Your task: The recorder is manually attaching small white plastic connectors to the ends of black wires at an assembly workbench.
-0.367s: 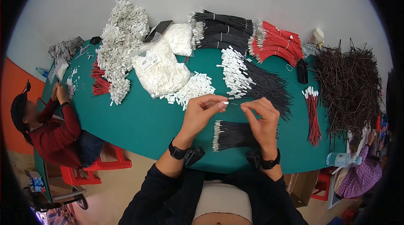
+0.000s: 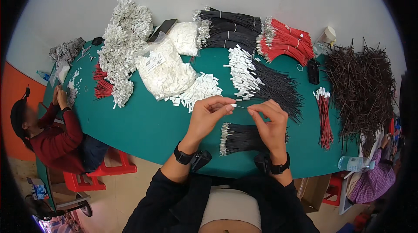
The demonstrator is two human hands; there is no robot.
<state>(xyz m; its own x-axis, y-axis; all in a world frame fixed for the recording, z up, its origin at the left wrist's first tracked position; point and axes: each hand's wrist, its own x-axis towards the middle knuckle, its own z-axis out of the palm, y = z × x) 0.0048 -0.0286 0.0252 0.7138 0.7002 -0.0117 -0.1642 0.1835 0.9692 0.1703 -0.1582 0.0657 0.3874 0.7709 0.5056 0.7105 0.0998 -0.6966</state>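
My left hand (image 2: pixel 209 113) pinches a small white connector housing (image 2: pixel 233 105) between thumb and fingertips. Facing it, my right hand (image 2: pixel 271 122) grips a thin wire (image 2: pixel 241 107) whose bright metal end points at the housing, touching it or nearly so. Most of that wire is hidden by the fingers. Below the hands lies a bundle of black wires (image 2: pixel 244 139) with bare metal terminals at their left ends. Just beyond the hands, a fan of black wires (image 2: pixel 278 87) carries white housings (image 2: pixel 244 76). Loose white housings (image 2: pixel 202 90) are heaped beside my left hand.
Clear bags of white housings (image 2: pixel 163 69) stand behind the heap on the green table (image 2: pixel 143 122). Black bundles (image 2: pixel 230 28), red bundles (image 2: pixel 287 43) and a brown tangled pile (image 2: pixel 361 85) line the far side and right. A co-worker (image 2: pixel 54 133) sits at left; a bottle (image 2: pixel 355 163) lies right.
My right hand has moved slightly left, bringing the wire's metal end up to the white housing. The left hand stays in nearly the same place.
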